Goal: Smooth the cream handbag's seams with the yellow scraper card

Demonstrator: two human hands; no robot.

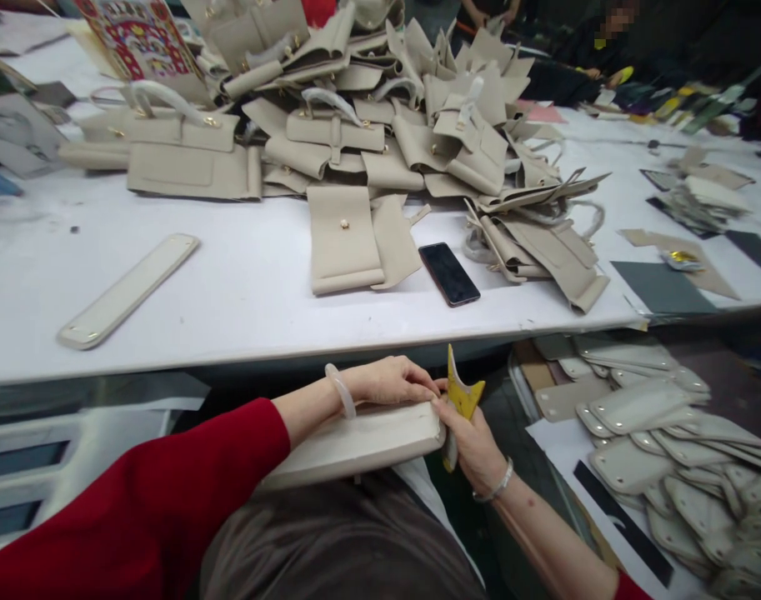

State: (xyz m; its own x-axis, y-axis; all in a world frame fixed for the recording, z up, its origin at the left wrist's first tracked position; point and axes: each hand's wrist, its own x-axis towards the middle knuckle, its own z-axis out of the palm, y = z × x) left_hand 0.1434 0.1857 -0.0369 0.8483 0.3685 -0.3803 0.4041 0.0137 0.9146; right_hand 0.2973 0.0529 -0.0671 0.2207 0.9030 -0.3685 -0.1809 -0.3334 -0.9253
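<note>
A long beige bag piece with a pale upper face lies across my lap. My left hand, with a pale bangle at its wrist, rests over its far edge, fingers bent and closed at the right corner. My right hand is closed around a yellow tool whose upper end forks into two points; its exact kind is unclear. The right thumb touches the same corner of the bag piece. The fingertips of both hands meet there, partly hidden behind the edge.
On the white table stand a heap of beige handbags, a phone and a flat bag base. At lower right, more bag bases are piled. Another person is at the far side.
</note>
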